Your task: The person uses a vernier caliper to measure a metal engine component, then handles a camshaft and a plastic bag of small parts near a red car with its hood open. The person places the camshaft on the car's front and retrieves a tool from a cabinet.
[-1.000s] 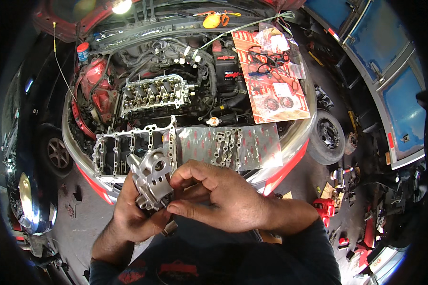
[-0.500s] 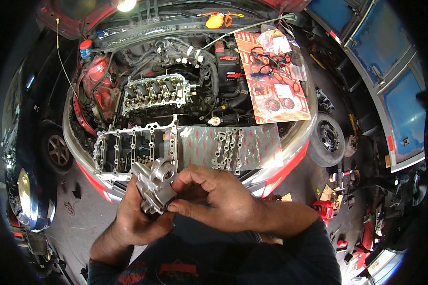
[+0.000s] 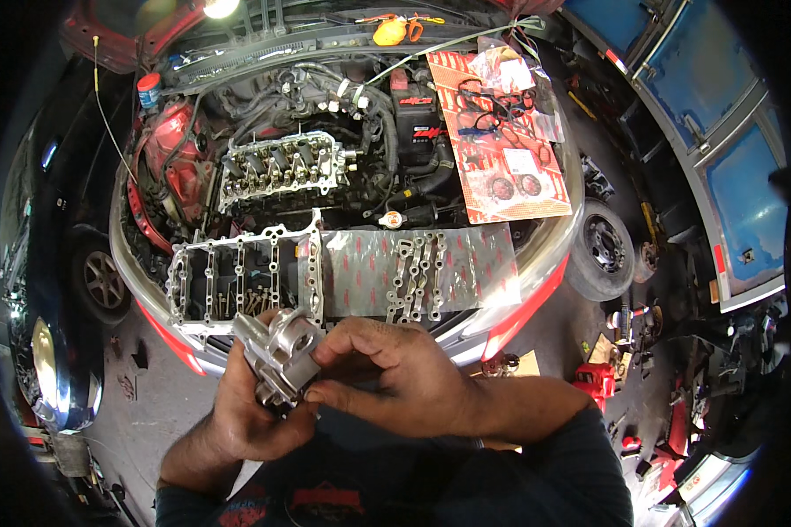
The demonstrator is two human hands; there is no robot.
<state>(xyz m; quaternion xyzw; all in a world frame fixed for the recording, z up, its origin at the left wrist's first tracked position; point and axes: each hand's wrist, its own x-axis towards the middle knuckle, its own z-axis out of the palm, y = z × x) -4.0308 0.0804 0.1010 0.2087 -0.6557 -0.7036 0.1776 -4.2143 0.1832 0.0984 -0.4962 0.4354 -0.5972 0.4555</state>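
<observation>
- Head view: the left hand is wrapped around a metal casting, probably bearing its weight.
- The right hand closes thumb and fingers on its right edge, seemingly steadying it.
- It's held near of the ladder-shaped frame.
- The casting looks silvery, tilted, with rounded barrels and a ring-like right end.

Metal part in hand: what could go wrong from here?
The left hand and right hand hold the metal part; a slip could nick the frame beside it.
The engine top is open; dirt might get in.
The strips lie near the right hand; a bump might shift them.
</observation>
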